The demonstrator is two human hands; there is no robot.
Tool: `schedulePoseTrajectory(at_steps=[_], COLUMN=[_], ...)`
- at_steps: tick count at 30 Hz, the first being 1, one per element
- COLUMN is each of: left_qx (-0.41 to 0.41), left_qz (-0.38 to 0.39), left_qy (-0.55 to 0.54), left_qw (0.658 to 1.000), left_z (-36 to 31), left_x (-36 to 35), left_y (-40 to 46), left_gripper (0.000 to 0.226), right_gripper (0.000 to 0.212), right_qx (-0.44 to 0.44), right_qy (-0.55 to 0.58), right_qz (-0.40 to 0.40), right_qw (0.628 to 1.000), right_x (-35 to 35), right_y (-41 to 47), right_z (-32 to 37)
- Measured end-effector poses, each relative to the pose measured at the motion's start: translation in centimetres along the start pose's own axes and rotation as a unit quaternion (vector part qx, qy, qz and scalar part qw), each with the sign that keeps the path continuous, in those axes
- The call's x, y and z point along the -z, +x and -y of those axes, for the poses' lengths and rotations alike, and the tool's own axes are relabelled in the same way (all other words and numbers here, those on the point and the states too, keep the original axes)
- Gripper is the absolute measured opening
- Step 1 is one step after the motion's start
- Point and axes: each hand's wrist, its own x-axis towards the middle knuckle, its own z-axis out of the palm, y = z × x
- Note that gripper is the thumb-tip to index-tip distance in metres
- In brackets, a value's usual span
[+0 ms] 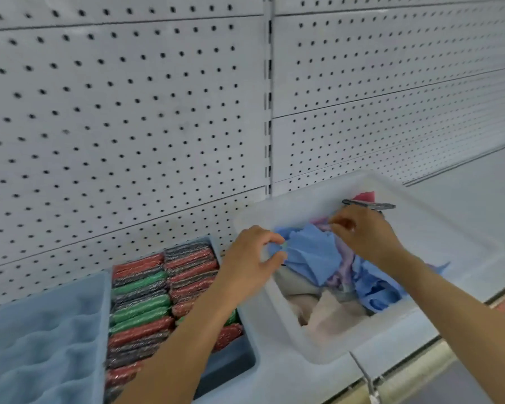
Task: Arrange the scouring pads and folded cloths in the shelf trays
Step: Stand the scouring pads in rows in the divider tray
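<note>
A blue cloth [309,255] lies in the white tray [318,339] on the shelf [464,205]. The left hand [251,258] pinches its left edge; the right hand [362,231] pinches its top corner. Scouring pads [158,298] fill the blue tray [231,365] beside it.

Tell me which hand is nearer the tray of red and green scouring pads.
Left. The left hand is just past the scouring pad tray's right edge, pinching the blue cloth; the right hand is farther right, over the white bin.
</note>
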Motion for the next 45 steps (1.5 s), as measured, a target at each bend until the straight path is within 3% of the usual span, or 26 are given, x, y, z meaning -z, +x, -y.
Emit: schedulePoseTrajectory(at_steps=[5, 7, 10, 14, 18, 20, 22, 25, 27, 29, 32, 34, 39, 45], left_qx=[-0.005, 0.01, 0.036, 0.068, 0.092, 0.115, 0.175, 0.305, 0.335, 0.319, 0.288, 0.278, 0.271, 0.251], left_qz=[0.05, 0.06, 0.071, 0.075, 0.072, 0.064, 0.047, 0.026, 0.022, 0.019, 0.006, -0.001, -0.014, -0.071], left_qy=[-0.015, -0.048, -0.097, -0.133, -0.174, -0.212, -0.296, -0.468, -0.57, -0.617, -0.611, -0.591, -0.496, -0.417], left_qw=[0.999, 0.997, 0.992, 0.986, 0.978, 0.968, 0.938, 0.829, 0.75, 0.719, 0.737, 0.757, 0.825, 0.871], left_z=[-1.3, -1.7, -2.1, -2.7, -3.1, -3.3, -3.8, -4.7, -4.9, -4.6, -4.3, -3.6, -1.7, 0.8], left_x=[-3.4, -4.4, -5.6, -6.7, -7.0, -6.9, -6.6, -6.0, -5.3, -4.3, -2.8, -1.7, 1.4, 5.7], left_y=[4.2, 5.4, 6.9, 8.5, 8.9, 8.8, 8.7, 8.7, 8.3, 7.5, 5.7, 4.3, 0.2, -5.4], left_gripper=[0.024, 0.023, 0.02, 0.018, 0.018, 0.018, 0.023, 0.041, 0.054, 0.052, 0.022, 0.013, 0.02, 0.018], right_gripper=[0.054, 0.062, 0.061, 0.055, 0.041, 0.034, 0.035, 0.042, 0.046, 0.051, 0.062, 0.056, 0.012, 0.012], right_qx=[-0.051, -0.07, -0.107, -0.095, -0.081, -0.057, -0.012, 0.07, 0.11, 0.136, 0.126, 0.091, 0.051, 0.026], right_qy=[-0.187, -0.192, -0.137, -0.154, -0.203, -0.168, -0.114, -0.031, 0.014, 0.049, 0.12, 0.188, 0.237, 0.314], right_qz=[0.001, 0.02, 0.06, 0.1, 0.052, 0.007, -0.025, -0.06, -0.069, -0.045, 0.006, 0.01, -0.031, 0.012], right_qw=[0.981, 0.979, 0.983, 0.978, 0.974, 0.984, 0.993, 0.995, 0.991, 0.988, 0.985, 0.978, 0.97, 0.949], right_x=[0.8, 0.6, 0.2, -0.6, -0.2, 0.6, 1.0, 0.8, 0.4, 0.1, -0.4, -0.8, -1.7, -3.4], right_y=[4.3, 5.8, 7.9, 9.3, 8.9, 8.3, 7.0, 3.9, 1.9, 0.4, -1.3, -1.9, -2.7, -4.8], right_z=[-7.6, -9.2, -10.6, -11.7, -11.3, -9.7, -7.4, -3.7, -1.7, -0.4, 1.5, 3.1, 6.4, 9.9])
